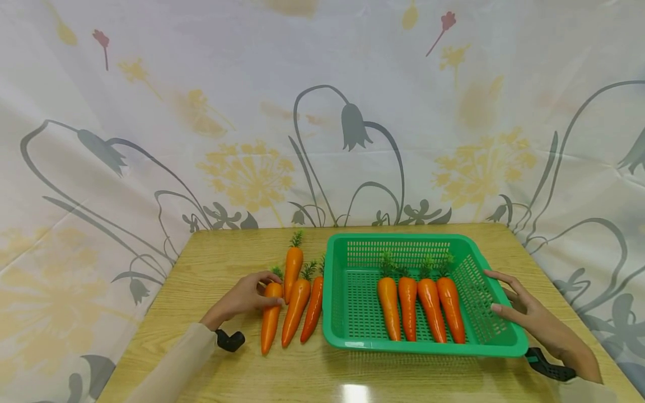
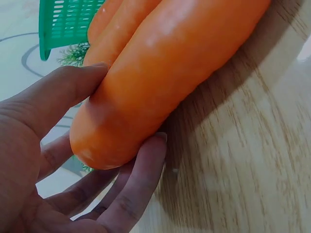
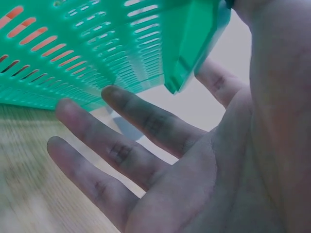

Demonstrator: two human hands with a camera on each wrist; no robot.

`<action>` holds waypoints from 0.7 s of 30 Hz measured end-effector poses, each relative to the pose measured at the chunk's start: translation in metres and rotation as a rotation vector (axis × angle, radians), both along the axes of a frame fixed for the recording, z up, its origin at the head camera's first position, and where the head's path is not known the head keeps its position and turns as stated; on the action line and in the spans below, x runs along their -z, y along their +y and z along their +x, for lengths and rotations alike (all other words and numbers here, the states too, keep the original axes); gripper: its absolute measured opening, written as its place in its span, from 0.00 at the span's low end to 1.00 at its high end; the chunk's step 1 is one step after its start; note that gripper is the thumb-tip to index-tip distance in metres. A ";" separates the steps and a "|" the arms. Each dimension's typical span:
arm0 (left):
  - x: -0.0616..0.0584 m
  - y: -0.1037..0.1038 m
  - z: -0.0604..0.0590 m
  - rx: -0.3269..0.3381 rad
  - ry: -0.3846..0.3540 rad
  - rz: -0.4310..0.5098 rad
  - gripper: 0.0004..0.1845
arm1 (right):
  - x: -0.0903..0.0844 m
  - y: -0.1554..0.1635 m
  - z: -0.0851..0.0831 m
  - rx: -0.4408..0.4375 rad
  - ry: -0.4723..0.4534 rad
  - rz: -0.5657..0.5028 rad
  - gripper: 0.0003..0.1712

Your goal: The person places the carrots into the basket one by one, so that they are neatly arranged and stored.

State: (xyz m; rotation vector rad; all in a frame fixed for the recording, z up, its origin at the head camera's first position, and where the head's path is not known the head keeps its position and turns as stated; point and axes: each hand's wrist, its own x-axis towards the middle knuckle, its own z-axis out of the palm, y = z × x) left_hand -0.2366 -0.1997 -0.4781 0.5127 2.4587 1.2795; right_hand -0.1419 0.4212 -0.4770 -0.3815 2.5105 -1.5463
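Note:
My left hand (image 1: 247,295) holds an orange toy carrot (image 1: 270,324) near its leafy end, thumb on one side and fingers on the other. In the left wrist view the carrot's thick end (image 2: 104,141) sits between thumb and fingers, with wood tabletop beneath. Three more carrots (image 1: 296,313) lie just to its right. At the right side of a green plastic basket (image 1: 423,350), my right hand (image 1: 539,322) rests its thumb and index finger on the rim. Its other fingers (image 3: 150,121) stretch out along the slotted outer wall in the right wrist view.
Several carrots (image 1: 429,308) lie side by side inside the basket, green tops toward the back. The light wood table (image 1: 211,257) ends at a flowered cloth backdrop (image 1: 322,168). The basket's left rim stands close beside the loose carrots.

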 end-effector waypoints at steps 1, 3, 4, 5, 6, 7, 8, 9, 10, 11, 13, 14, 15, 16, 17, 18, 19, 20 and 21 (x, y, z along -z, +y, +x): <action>0.000 -0.001 0.000 -0.002 -0.008 0.013 0.23 | 0.000 0.000 0.000 0.005 0.001 0.001 0.41; -0.001 -0.002 0.000 -0.008 -0.019 0.032 0.23 | 0.000 0.000 -0.001 0.015 -0.001 0.001 0.40; -0.001 -0.002 0.000 -0.010 -0.021 0.040 0.23 | 0.001 -0.001 -0.001 0.018 -0.002 0.001 0.40; -0.001 -0.003 0.000 -0.013 -0.025 0.050 0.24 | 0.001 -0.001 -0.001 0.021 -0.002 0.001 0.40; -0.002 -0.003 0.000 -0.015 -0.031 0.060 0.24 | 0.001 -0.001 -0.001 0.023 -0.001 0.001 0.40; -0.002 -0.004 0.001 -0.018 -0.036 0.068 0.24 | 0.001 -0.001 -0.001 0.025 -0.001 0.000 0.39; -0.003 -0.004 0.001 -0.021 -0.043 0.073 0.25 | 0.001 -0.001 -0.001 0.025 0.000 0.001 0.39; -0.003 -0.004 0.001 -0.024 -0.050 0.082 0.25 | 0.001 -0.001 -0.001 0.026 0.002 0.001 0.39; -0.004 -0.003 0.001 -0.026 -0.055 0.088 0.26 | 0.001 -0.001 -0.001 0.027 0.003 0.002 0.39; -0.004 -0.003 0.002 -0.026 -0.059 0.094 0.26 | 0.001 -0.001 -0.001 0.029 0.004 0.002 0.39; -0.004 -0.003 0.002 -0.026 -0.060 0.098 0.26 | 0.001 -0.001 -0.001 0.033 -0.001 0.000 0.39; -0.004 -0.003 0.002 -0.026 -0.059 0.099 0.26 | 0.001 -0.001 -0.001 0.035 -0.003 0.000 0.39; -0.004 -0.002 0.002 -0.026 -0.054 0.098 0.26 | 0.001 -0.001 -0.001 0.037 -0.007 0.001 0.39; -0.004 -0.002 0.002 -0.026 -0.050 0.096 0.26 | 0.001 -0.002 -0.001 0.039 -0.010 0.002 0.39; -0.004 -0.002 0.002 -0.027 -0.043 0.092 0.25 | 0.000 -0.002 -0.001 0.041 -0.012 0.004 0.39; -0.005 -0.002 0.002 -0.028 -0.034 0.087 0.25 | 0.000 -0.002 -0.001 0.042 -0.013 0.005 0.39; -0.005 -0.002 0.002 -0.030 -0.022 0.078 0.24 | 0.000 -0.002 -0.001 0.043 -0.012 0.008 0.39; -0.005 -0.002 0.002 -0.031 -0.012 0.070 0.24 | 0.000 -0.002 -0.001 0.045 -0.012 0.013 0.39; -0.005 -0.001 0.002 -0.033 -0.001 0.062 0.23 | -0.001 -0.002 -0.001 0.046 -0.011 0.016 0.39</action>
